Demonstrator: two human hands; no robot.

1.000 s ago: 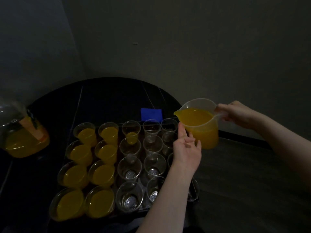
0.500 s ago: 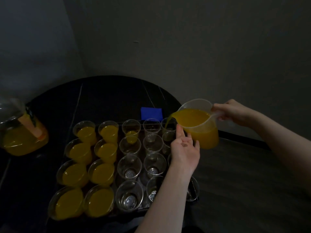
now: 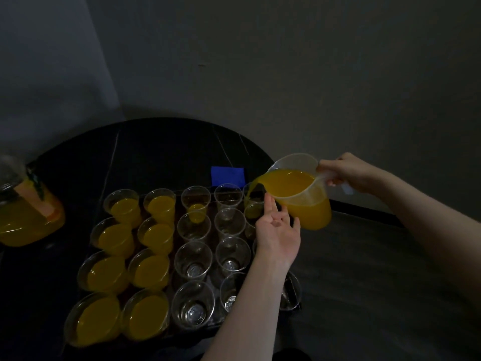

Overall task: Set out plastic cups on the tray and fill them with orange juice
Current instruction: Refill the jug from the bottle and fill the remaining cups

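Dispenser: parked at the tabletop's left edge; we read no label.
Filled cups: two left columns of the tray.
Left hand: fingers straight, steadying beside the jug.
Jug: we tip it, juice streaming into a back cup.
Right hand: fingers curled round the handle.

Both forearms bare, no sleeves in view. Left hand and right hand bare too: no gloves, no rings, no watch or wristband visible in dim light.
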